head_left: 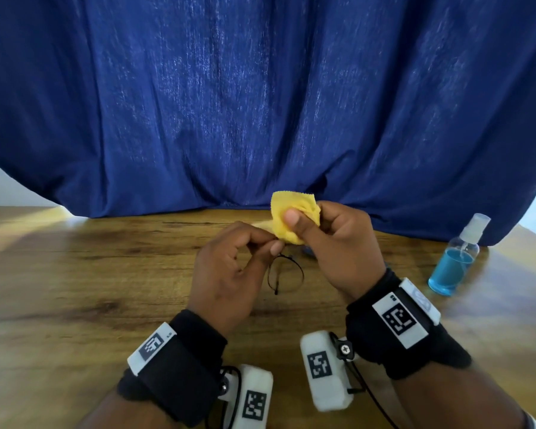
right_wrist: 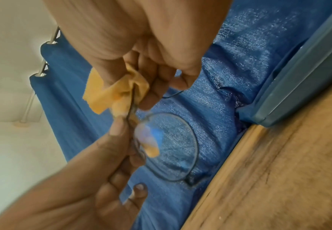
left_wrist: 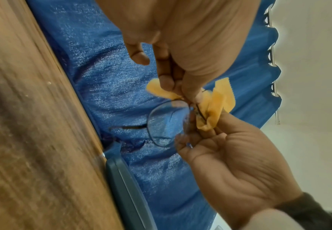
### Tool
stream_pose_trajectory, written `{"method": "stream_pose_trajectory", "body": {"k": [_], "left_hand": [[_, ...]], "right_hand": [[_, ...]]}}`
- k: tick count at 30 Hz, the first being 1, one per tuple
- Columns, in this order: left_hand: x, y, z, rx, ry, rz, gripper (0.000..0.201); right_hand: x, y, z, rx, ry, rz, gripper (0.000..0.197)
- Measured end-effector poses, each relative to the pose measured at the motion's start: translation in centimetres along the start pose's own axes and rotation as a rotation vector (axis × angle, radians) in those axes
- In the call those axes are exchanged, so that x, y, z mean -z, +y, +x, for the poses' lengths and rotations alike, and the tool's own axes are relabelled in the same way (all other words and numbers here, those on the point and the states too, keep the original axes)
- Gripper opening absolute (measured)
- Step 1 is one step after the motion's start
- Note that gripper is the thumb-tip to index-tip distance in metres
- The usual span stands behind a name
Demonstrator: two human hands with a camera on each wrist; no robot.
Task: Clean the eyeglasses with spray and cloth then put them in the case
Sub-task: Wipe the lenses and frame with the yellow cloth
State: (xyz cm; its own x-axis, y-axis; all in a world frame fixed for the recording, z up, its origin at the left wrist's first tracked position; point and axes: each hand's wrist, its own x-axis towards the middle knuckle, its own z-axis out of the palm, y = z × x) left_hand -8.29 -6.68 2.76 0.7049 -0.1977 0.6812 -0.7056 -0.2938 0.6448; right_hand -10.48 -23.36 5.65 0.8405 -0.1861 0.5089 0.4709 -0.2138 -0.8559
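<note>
- Nearest to me, my left hand pinches the eyeglasses at the frame, close to the bridge as far as I can judge, and holds them up over the worktop.
- Just beyond it, my right hand grips the yellow cloth, thumb on the near side and fingers behind. In both wrist views the cloth is wrapped around one lens.
- I judge the task to be in the wiping step. The other lens hangs bare below the hands and looks clear in the right wrist view, but I cannot tell if it is already wiped.
- The spray bottle stands upright on the right of the worktop, well apart from the hands, with blue liquid in its lower part. Whether the lenses were sprayed, I cannot see; no drops are visible.
- What is left, in my judgement: finish the wiping, put the cloth down, fold the temples and lay the eyeglasses in the case.
- The case is hard to make out. A grey-blue edge lies at the far side of the worktop against the blue curtain; I take it for the case, but in the head view my hands hide it almost fully, and I cannot say if it is open.
- The lens inside the cloth is hidden, and both wrist views are blurred.
</note>
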Motion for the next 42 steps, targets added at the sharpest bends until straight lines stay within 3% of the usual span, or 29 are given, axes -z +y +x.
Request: {"method": "stream_pose_trajectory", "body": {"k": [1, 4, 8, 12, 15, 19, 25, 29, 32, 37, 40, 42], "left_hand": [[0.1, -0.1, 0.1, 0.003, 0.024, 0.007, 0.004], [0.3, -0.4, 0.2, 0.0, 0.041, 0.022, 0.004], [-0.2, 0.1, 0.0, -0.039, -0.029, 0.058, 0.011], [-0.2, 0.2, -0.1, -0.04, 0.001, 0.056, 0.003], [0.5, 0.1, 0.2, -0.019, 0.063, 0.045, 0.005], [0.5, -0.3, 0.3, -0.02, 0.071, 0.097, 0.005], [-0.5, 0.6, -0.3, -0.073, -0.026, 0.065, 0.008], [-0.5, 0.8, -0.4, 0.024, -0.092, -0.124, 0.011], [-0.5, 0.7, -0.4, 0.047, -0.157, -0.138, 0.01], [-0.5, 0.2, -0.5, 0.04, -0.089, -0.111, 0.005], [-0.4, 0.2, -0.6, 0.015, -0.077, -0.063, 0.008], [-0.4, 0.3, -0.6, -0.014, -0.087, -0.036, 0.013]], "right_hand": [[-0.1, -0.2, -0.1, -0.01, -0.053, 0.045, 0.01], [-0.4, -0.2, -0.3, -0.049, -0.147, 0.07, 0.018], [-1.0, -0.1, -0.5, -0.041, -0.015, 0.0, 0.038], [-0.5, 0.1, -0.1, -0.04, 0.059, 0.088, 0.023], [-0.1, 0.2, 0.1, -0.01, -0.024, 0.07, 0.009], [-0.5, 0.4, 0.0, -0.076, -0.139, 0.126, 0.02], [-0.7, 0.1, 0.0, -0.118, 0.061, 0.156, 0.03], [-0.3, 0.0, 0.3, -0.084, 0.132, 0.091, 0.046], [0.0, 0.2, 0.4, -0.075, 0.15, 0.125, 0.049], [-0.1, -0.3, 0.4, -0.097, 0.014, 0.18, 0.028], [0.1, -0.6, 0.0, -0.118, -0.106, 0.132, 0.034], [-0.1, -0.7, 0.0, -0.104, -0.085, 0.066, 0.033]]}}
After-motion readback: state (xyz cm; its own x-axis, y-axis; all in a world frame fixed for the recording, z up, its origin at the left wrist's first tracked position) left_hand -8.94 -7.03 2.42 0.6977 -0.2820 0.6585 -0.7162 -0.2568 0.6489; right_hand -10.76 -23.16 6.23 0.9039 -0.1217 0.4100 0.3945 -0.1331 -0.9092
